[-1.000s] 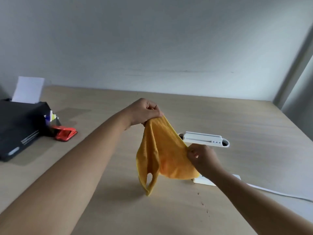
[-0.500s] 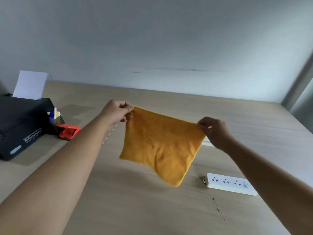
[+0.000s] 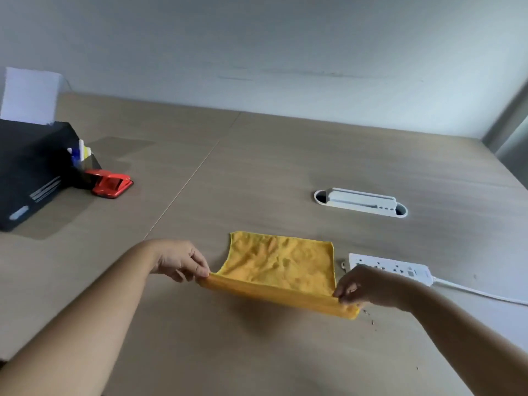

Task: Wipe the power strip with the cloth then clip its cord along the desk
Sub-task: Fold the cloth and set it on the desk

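A yellow cloth (image 3: 281, 265) lies spread on the wooden desk (image 3: 257, 172), its far part flat and its near edge lifted. My left hand (image 3: 183, 261) pinches the near left corner, and my right hand (image 3: 363, 285) pinches the near right corner. A white power strip (image 3: 397, 267) lies flat just right of the cloth, partly hidden by my right hand. Its white cord (image 3: 480, 292) runs off to the right across the desk.
A white cable grommet (image 3: 360, 202) is set into the desk beyond the strip. At the left stand a black printer (image 3: 25, 170) with paper, a pen holder (image 3: 81, 158) and a red hole punch (image 3: 111, 182). Small crumbs (image 3: 371, 320) lie near my right hand.
The cloth was bunched, then held spread in the air; now it has come down onto the desk with both hands low at its near corners. The view has tilted downward.
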A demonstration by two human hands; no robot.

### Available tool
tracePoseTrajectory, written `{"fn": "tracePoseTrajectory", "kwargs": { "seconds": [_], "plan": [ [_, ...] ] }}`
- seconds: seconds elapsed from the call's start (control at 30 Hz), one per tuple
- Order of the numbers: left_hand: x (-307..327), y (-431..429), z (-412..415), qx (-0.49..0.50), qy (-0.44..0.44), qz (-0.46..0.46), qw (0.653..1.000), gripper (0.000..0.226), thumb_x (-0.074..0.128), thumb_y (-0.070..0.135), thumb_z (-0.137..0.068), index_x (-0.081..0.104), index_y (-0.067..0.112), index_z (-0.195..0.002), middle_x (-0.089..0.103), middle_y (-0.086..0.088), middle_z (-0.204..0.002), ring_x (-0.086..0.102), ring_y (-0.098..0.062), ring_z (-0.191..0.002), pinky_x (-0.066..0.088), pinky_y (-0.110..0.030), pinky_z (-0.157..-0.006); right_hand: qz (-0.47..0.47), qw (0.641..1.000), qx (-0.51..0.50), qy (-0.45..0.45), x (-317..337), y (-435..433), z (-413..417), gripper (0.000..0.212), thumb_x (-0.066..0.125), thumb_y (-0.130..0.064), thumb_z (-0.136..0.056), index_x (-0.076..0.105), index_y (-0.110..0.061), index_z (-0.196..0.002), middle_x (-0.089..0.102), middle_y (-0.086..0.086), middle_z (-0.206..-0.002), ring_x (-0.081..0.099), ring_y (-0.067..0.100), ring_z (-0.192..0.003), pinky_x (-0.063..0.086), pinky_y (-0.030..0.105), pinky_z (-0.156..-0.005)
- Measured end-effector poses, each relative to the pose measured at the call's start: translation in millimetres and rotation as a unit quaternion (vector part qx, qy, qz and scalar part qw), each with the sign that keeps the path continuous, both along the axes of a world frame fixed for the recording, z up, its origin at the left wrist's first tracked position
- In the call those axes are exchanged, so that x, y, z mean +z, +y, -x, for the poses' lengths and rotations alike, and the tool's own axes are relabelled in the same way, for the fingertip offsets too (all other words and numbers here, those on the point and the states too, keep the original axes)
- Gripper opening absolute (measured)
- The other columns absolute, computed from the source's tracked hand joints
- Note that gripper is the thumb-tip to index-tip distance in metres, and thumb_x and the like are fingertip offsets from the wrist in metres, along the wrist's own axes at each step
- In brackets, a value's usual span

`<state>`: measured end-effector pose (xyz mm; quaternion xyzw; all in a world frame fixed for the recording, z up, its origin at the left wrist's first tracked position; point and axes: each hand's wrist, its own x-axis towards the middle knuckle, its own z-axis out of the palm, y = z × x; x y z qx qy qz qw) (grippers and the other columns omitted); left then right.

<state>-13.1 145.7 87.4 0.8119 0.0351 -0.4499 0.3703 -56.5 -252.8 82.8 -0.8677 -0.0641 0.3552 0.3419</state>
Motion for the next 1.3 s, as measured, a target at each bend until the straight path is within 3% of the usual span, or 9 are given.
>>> {"fn": "tracePoseTrajectory", "kwargs": {
  "seconds": [0.2, 0.3, 0.5, 0.6, 0.7, 0.83, 0.93, 1.13, 1.3],
  "plan": [
    [-65, -18, 29, 0.052, 0.068, -0.016, 0.996, 0.014, 0.068, 0.004, -0.084, 0.066, 0.012, -0.072, 0.055, 0.003, -0.051, 0.043, -0.004, -0.04, 0.041, -0.016, -0.044, 0.068, 0.984, 0.024, 0.161, -46, 2, 15, 0.021, 0.06, 0.004, -0.085, 0.067, -0.006, -0.102, 0.061, 0.01, -0.097, 0.063, 0.014, -0.071, 0.058, 0.021, -0.06],
    [-80, -33, 19, 0.112, -0.059, -0.03, 0.991, 0.017, 0.067, 0.004, -0.085, 0.065, 0.011, -0.07, 0.056, -0.004, -0.058, 0.051, -0.006, -0.043, 0.044, -0.015, -0.045, 0.104, 0.994, -0.017, 0.037, -63, 0, -2, 0.019, 0.062, -0.001, -0.084, 0.07, -0.007, -0.101, 0.063, 0.011, -0.098, 0.057, 0.01, -0.066, 0.048, 0.012, -0.053],
    [-95, -56, -14, 0.241, -0.231, -0.089, 0.938, 0.013, 0.071, 0.01, -0.082, 0.068, 0.015, -0.07, 0.067, -0.004, -0.064, 0.067, -0.022, -0.067, 0.059, -0.035, -0.073, 0.108, 0.967, -0.138, -0.187, -68, 11, -44, 0.018, 0.062, -0.01, -0.086, 0.072, -0.015, -0.1, 0.071, 0.009, -0.098, 0.062, 0.022, -0.084, 0.043, 0.025, -0.073],
    [-99, -66, -18, 0.187, -0.239, -0.161, 0.939, 0.033, 0.076, 0.018, -0.077, 0.065, 0.01, -0.107, 0.065, -0.007, -0.097, 0.067, -0.029, -0.098, 0.053, -0.033, -0.088, 0.151, 0.961, -0.088, -0.213, -70, 10, -42, 0.031, 0.062, -0.016, -0.087, 0.062, -0.016, -0.118, 0.062, 0.01, -0.121, 0.057, 0.027, -0.11, 0.044, 0.034, -0.094],
    [-93, -85, -14, 0.157, -0.331, -0.198, 0.909, 0.043, 0.071, 0.019, -0.08, 0.056, 0.013, -0.12, 0.055, -0.01, -0.122, 0.057, -0.028, -0.112, 0.045, -0.034, -0.091, 0.147, 0.955, -0.103, -0.234, -73, 5, -19, 0.025, 0.061, -0.014, -0.087, 0.065, -0.013, -0.111, 0.061, 0.008, -0.118, 0.057, 0.025, -0.107, 0.043, 0.032, -0.093],
    [-86, -156, -8, 0.082, -0.379, -0.161, 0.908, 0.011, 0.063, 0.022, -0.084, 0.064, 0.014, -0.092, 0.069, -0.007, -0.101, 0.064, -0.028, -0.097, 0.05, -0.033, -0.078, 0.157, 0.951, -0.184, -0.191, -87, -1, 26, 0.019, 0.06, -0.028, -0.087, 0.069, -0.012, -0.084, 0.072, 0.008, -0.089, 0.065, 0.024, -0.08, 0.051, 0.031, -0.07],
    [-87, -227, 1, -0.042, -0.334, -0.134, 0.932, 0.019, 0.059, 0.033, -0.088, 0.064, 0.015, -0.087, 0.07, -0.007, -0.093, 0.066, -0.027, -0.088, 0.049, -0.031, -0.07, 0.163, 0.949, -0.225, -0.148, -98, 0, 49, 0.034, 0.059, -0.043, -0.084, 0.067, -0.012, -0.074, 0.071, 0.005, -0.079, 0.065, 0.025, -0.076, 0.045, 0.028, -0.06],
    [-111, -306, 6, -0.131, -0.307, -0.221, 0.917, 0.044, 0.052, 0.049, -0.09, 0.064, 0.007, -0.096, 0.067, -0.012, -0.107, 0.064, -0.032, -0.1, 0.045, -0.033, -0.072, 0.134, 0.948, -0.256, -0.135, -114, 3, 64, 0.024, 0.058, -0.038, -0.084, 0.064, -0.017, -0.076, 0.069, 0.003, -0.083, 0.062, 0.023, -0.081, 0.046, 0.031, -0.067],
    [-119, -314, 6, -0.139, -0.326, -0.285, 0.891, 0.032, 0.039, 0.026, -0.096, 0.064, 0.008, -0.105, 0.068, -0.013, -0.112, 0.064, -0.032, -0.102, 0.042, -0.033, -0.068, 0.145, 0.951, -0.216, -0.169, -124, 7, 64, 0.018, 0.051, -0.023, -0.088, 0.061, -0.009, -0.092, 0.064, 0.01, -0.096, 0.059, 0.028, -0.089, 0.048, 0.035, -0.074]
  ]
}}
